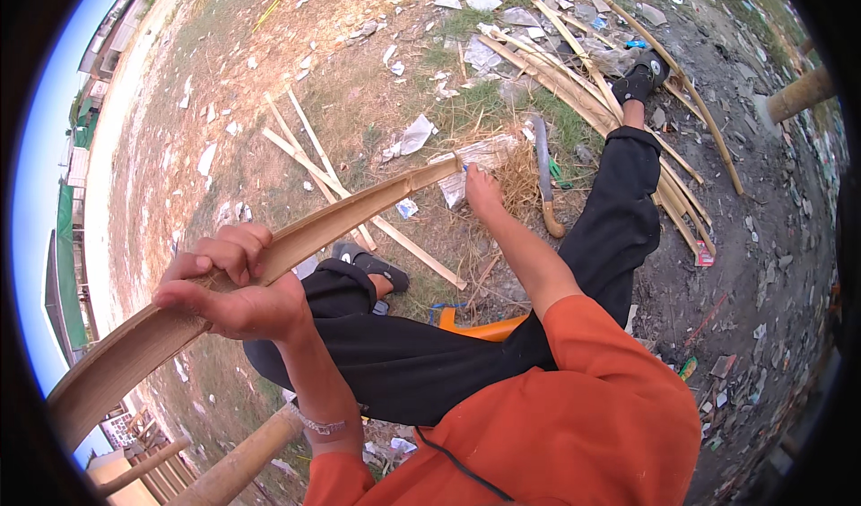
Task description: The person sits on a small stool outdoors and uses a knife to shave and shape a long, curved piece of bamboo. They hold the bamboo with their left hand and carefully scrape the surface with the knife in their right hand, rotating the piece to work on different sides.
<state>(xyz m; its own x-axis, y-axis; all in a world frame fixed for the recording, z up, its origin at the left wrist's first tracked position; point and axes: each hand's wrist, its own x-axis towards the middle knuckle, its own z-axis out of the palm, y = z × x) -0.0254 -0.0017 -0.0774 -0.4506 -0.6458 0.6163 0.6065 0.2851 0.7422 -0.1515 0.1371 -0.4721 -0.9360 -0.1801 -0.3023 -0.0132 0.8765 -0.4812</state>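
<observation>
Littered ground (359,84), bamboo (332,223) in fingers (226,252)

Head-worn fisheye view, facing down, close above orange shirt (538,434), ground (224,84) beyond, sky (45,156) at left rim

Bright daylight, pale glare on the ground (119,138) at left, strong fisheye curvature, blacked-out corners.

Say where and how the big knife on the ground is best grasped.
Probably by its wooden handle, coming from the near side: the big knife lies with that end toward the camera wearer, while its metal blade points away.
</observation>
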